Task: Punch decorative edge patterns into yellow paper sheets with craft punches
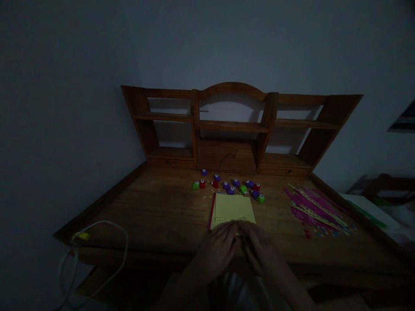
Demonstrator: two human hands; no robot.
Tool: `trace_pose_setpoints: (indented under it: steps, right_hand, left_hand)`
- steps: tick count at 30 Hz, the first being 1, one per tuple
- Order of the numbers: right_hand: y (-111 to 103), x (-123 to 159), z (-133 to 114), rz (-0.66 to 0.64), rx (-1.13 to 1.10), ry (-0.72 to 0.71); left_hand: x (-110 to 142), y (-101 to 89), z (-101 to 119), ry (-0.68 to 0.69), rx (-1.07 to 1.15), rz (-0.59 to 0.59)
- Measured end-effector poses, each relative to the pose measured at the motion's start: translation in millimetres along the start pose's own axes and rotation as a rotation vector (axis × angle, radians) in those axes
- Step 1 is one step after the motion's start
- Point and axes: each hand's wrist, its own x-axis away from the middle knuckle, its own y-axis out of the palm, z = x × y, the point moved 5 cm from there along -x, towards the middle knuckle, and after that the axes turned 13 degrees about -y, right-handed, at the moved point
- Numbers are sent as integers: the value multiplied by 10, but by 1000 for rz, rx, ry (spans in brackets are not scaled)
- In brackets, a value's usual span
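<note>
A stack of coloured paper with a yellow sheet (pixel 234 207) on top lies near the desk's front edge; red and blue edges show at its left. A row of small marks or holes runs along the yellow sheet's near left part. My left hand (pixel 221 242) and my right hand (pixel 259 244) meet at the sheet's near edge, fingertips pressed together on the paper. Both hands are closed, and the fingers hide that edge. Just beyond the paper stand several small craft punches in purple (pixel 231 190), green (pixel 260 198) and red (pixel 202 184).
Pink and yellow punched paper strips (pixel 313 207) lie at the right, with small coloured paper bits (pixel 333 231) in front. A white cable (pixel 126 242) loops over the front left edge beside a yellow object (pixel 81 236). A wooden shelf unit (pixel 231 126) rises at the back.
</note>
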Motion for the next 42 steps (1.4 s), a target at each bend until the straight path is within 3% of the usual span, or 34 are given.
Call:
trace_pose_setpoints:
  steps: [9,27,42]
  right_hand:
    - [5,32,56,-7,52,-57]
    - [41,45,120,-70,85,-108]
    - [-126,-17,187,-170,121,-133]
  left_hand:
    - [31,-60,44,78,-69,64]
    - [46,-136,0,90,-42,-12]
    - [134,-286,-221,92,-98,-40]
